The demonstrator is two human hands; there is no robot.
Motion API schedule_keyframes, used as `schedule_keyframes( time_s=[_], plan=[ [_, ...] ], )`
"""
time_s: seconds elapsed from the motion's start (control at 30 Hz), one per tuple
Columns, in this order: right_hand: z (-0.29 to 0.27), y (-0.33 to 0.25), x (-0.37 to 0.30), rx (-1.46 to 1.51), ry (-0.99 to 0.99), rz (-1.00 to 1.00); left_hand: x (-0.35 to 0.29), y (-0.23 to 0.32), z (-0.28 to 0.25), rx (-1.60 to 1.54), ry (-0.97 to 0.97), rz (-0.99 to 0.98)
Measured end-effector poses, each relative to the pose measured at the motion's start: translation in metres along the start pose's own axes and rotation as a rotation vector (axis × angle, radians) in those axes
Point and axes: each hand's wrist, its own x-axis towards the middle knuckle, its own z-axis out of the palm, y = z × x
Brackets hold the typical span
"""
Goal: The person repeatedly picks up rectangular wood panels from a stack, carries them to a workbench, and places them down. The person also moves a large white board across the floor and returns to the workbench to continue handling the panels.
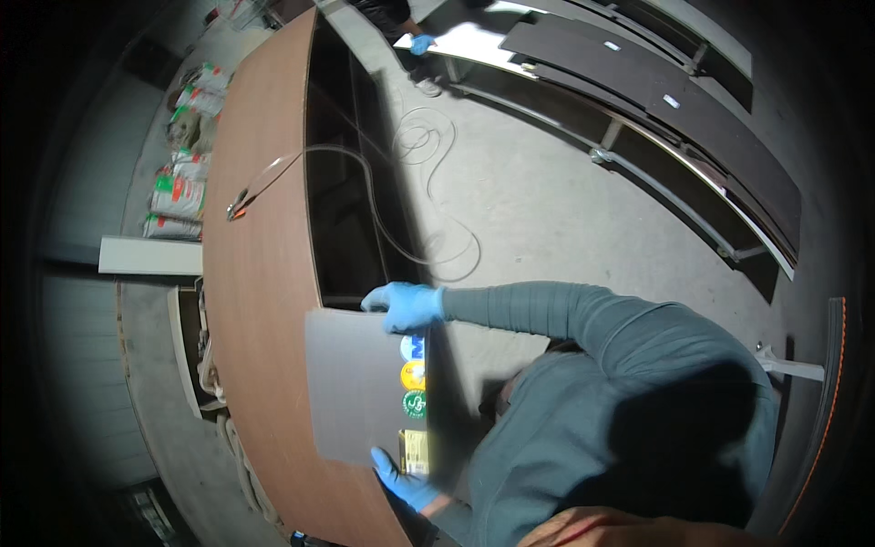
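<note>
A grey rectangular panel (355,387) lies flat over the long brown wood-look board (260,246). Round stickers and a yellow label line the panel's right edge. My right hand (410,306), in a blue glove, grips its upper edge, with the fingertips resting at that edge. At the lower edge my left hand (406,481), also blue-gloved, holds the corner, thumb up and the other fingers partly hidden. Farther up the board rests a small metal hand tool (240,206) with an orange part, joined to a clear hose (369,173).
A glossy black surface (342,191) runs beside the board. Hose loops (447,246) lie on the concrete floor. Wheeled racks (638,150) with dark panels stand at upper right, where another person's gloved hand (421,44) touches one. Several bags (178,196) lie left of the board.
</note>
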Motion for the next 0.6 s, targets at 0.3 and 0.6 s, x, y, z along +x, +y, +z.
schedule_keyframes(
  time_s=[0.3,0.6],
  plan=[
    [-0.481,0.112,-0.200,-0.098,0.744,0.145,0.230,-0.330,0.246,0.373,-0.266,-0.470],
    [-0.607,0.295,-0.406,-0.150,1.349,0.431,0.444,-0.722,0.481,0.516,-0.453,-0.764]
  ],
)
